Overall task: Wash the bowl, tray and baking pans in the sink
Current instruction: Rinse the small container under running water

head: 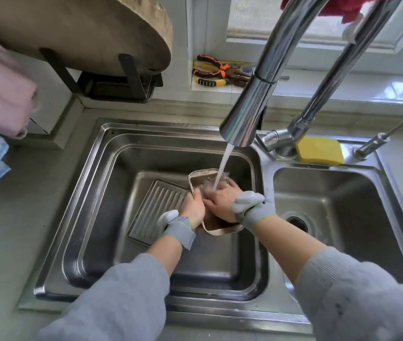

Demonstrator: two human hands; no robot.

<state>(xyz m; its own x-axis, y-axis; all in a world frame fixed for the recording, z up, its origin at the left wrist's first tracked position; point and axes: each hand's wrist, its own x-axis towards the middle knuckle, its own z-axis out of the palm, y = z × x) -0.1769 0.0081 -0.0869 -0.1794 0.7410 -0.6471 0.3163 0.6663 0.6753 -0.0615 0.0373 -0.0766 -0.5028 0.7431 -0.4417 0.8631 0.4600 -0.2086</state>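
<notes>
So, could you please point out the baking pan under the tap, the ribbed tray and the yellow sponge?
baking pan (222, 230): head view, on its near rim below the hands.
ribbed tray (157, 205): head view, on its grooved middle.
yellow sponge (320, 151): head view, on its top face.

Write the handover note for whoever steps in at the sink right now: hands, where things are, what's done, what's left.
Left hand: grips the left rim of the baking pan, held tilted in the left basin under the running faucet.
Right hand: rubbing inside the pan, under the stream; grip unclear.
Ridged tray: lies on the basin floor, left of the pan.
Yellow sponge: unused on the sink ledge.
Done: nothing shows as finished.
Left: finish this pan, wash the tray; bowl and other pans not in view.
</notes>
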